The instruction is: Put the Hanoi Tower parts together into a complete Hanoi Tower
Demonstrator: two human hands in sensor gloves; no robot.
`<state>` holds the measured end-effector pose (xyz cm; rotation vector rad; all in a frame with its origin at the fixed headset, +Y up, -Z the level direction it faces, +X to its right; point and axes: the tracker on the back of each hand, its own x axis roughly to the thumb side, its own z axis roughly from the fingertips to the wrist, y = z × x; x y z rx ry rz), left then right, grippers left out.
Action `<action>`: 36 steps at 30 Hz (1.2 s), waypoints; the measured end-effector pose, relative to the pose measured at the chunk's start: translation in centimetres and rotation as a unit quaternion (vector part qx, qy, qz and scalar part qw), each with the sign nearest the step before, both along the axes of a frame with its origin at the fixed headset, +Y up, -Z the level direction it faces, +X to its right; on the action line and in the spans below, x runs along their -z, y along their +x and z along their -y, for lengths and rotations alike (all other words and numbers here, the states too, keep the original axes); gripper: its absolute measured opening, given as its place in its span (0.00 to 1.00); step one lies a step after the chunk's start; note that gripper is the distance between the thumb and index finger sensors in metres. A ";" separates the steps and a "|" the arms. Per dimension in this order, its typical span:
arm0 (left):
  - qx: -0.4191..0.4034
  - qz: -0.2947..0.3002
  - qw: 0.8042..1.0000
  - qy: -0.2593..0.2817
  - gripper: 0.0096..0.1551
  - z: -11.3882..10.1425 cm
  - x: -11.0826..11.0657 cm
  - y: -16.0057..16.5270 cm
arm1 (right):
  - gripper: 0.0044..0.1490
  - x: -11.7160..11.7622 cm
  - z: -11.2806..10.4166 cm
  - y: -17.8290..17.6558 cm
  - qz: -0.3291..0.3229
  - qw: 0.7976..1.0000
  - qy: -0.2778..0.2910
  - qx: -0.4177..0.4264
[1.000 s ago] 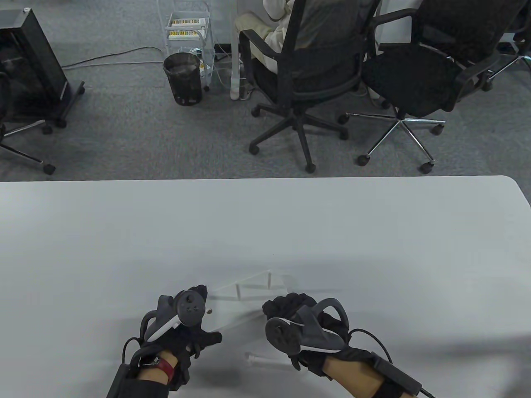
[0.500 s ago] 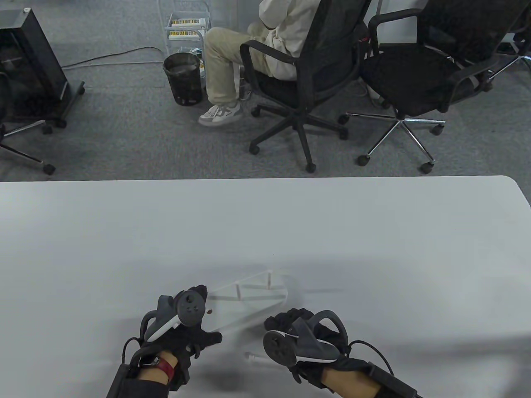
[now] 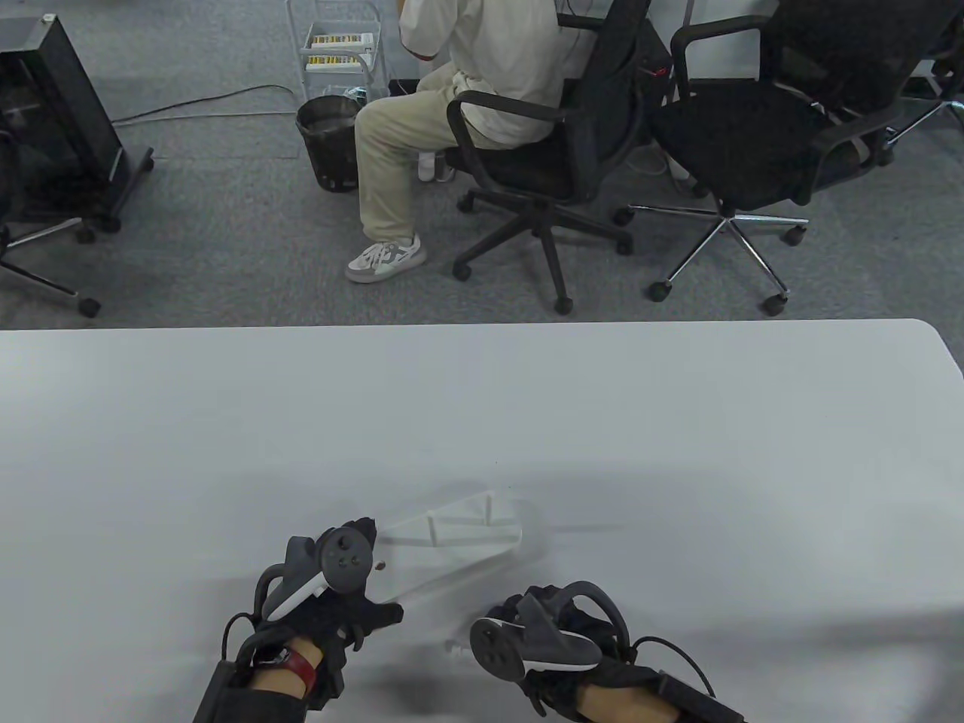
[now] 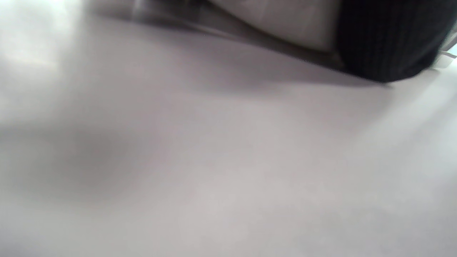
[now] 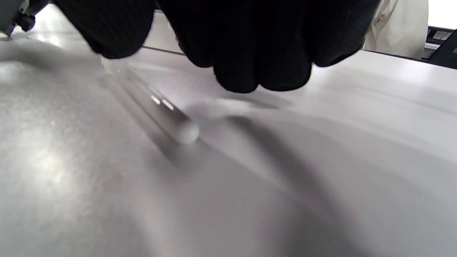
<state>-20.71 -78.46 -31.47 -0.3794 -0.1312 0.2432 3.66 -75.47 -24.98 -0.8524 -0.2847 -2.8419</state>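
Table view showed the biggest change in the right hand point(image 3: 553, 640): half a second earlier it had been up against the near edge of the white base point(image 3: 444, 538), and a second earlier higher still beside the two upright pegs point(image 3: 459, 521); now it had drawn back toward the person and come down over the loose peg point(image 3: 454, 646) lying on the table point(image 3: 678, 422). The left hand point(image 3: 331, 595) had not shifted; it rested at the base's left end, though whether its fingers gripped or only pressed could not be told.

Left wrist view was blurred, showing only a dark gloved mass point(image 4: 389, 39) against a pale edge just above the tabletop, so the grip stayed unclear.

Right wrist view showed the gloved fingers point(image 5: 262, 43) curled, hanging just above the loose peg point(image 5: 160, 109), whose rounded tip pointed at the camera; contact could not be confirmed. This looked like a reach for the third peg, with two pegs already seated.
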 end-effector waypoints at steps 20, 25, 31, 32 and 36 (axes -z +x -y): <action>0.000 0.000 1.000 0.000 0.74 0.0 0.0 0.0 | 0.35 -0.9 1.8 -1.4 -0.009 0.998 0.045 -0.042; 0.000 0.000 1.000 0.000 0.74 0.0 0.0 0.0 | 0.32 -1.2 2.3 -2.0 -0.017 0.996 0.069 -0.049; 0.001 0.000 1.000 0.000 0.74 0.0 0.0 0.0 | 0.29 -1.1 3.2 -2.7 -0.046 0.992 0.092 -0.068; 0.001 0.000 1.000 0.000 0.74 0.0 0.0 0.0 | 0.30 -1.1 3.4 -2.8 -0.051 0.992 0.093 -0.072; 0.001 0.000 1.000 0.000 0.74 0.0 0.0 0.0 | 0.30 -0.9 2.8 -3.2 -0.044 0.992 0.081 -0.084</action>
